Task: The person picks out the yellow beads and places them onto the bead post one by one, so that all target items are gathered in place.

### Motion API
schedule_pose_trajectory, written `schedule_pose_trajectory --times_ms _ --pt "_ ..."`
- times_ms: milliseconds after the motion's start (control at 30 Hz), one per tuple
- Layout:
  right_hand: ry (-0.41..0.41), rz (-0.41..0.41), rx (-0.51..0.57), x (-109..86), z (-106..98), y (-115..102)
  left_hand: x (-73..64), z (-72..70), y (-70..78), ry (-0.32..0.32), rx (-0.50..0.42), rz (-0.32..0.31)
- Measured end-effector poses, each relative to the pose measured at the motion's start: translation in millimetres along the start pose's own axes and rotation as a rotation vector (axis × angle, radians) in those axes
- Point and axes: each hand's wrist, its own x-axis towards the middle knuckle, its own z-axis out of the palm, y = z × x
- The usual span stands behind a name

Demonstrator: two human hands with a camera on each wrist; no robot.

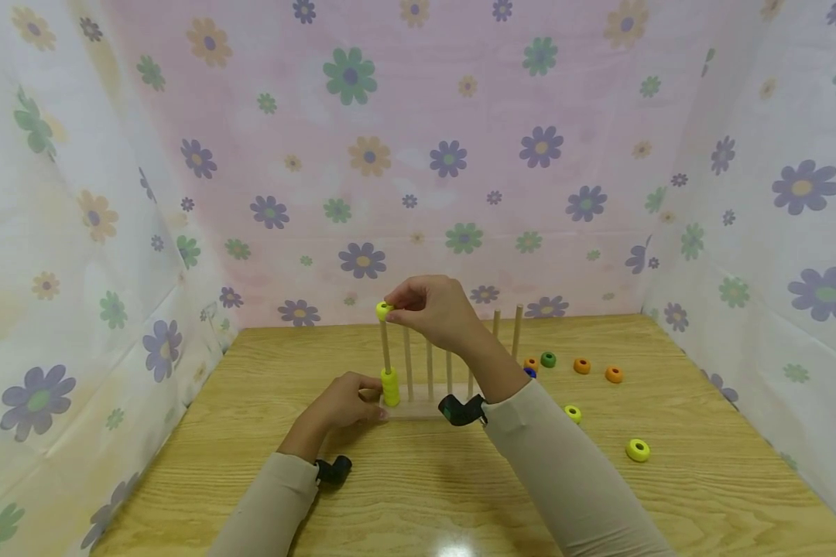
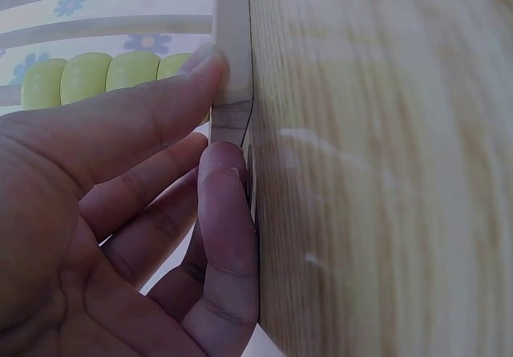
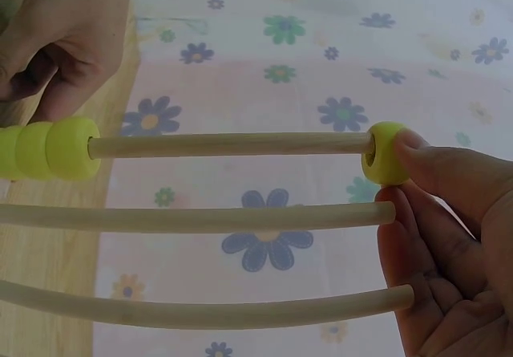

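Observation:
A yellow ring-shaped bead [image 3: 386, 154] sits at the top end of the leftmost wooden peg, pinched between the thumb and fingers of my right hand [image 1: 435, 309]. Lower on that same peg, several yellow beads [image 1: 389, 387] are stacked against the base. The wooden peg rack [image 1: 418, 412] stands upright on the table with its row of pegs. At its left end, my left hand [image 1: 344, 401] holds the base, thumb on one face and fingers curled at the end, as the left wrist view shows. My right forearm hides part of the rack's right side.
Right of the rack, loose beads lie on the wooden table [image 1: 418, 495]: a green one [image 1: 548, 359], orange ones [image 1: 614, 374], a partly hidden blue one [image 1: 530, 372] and two yellow ones [image 1: 638, 450]. Flowered cloth [image 1: 418, 209] encloses the back and sides.

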Motion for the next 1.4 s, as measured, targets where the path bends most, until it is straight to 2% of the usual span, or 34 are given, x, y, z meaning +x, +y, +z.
schedule_pose_trajectory --times_ms 567,867,1400 --pt "-0.014 -0.006 -0.028 -0.6 1.4 -1.3 0.9 0.0 -0.8 0.015 0.037 0.018" --pt "-0.009 -0.005 -0.053 -1.3 1.5 -1.4 1.9 1.1 0.4 0.033 0.078 -0.02" --pt "-0.002 -0.024 -0.05 -2.8 0.0 0.0 1.2 0.7 2.0 0.034 0.085 -0.022"
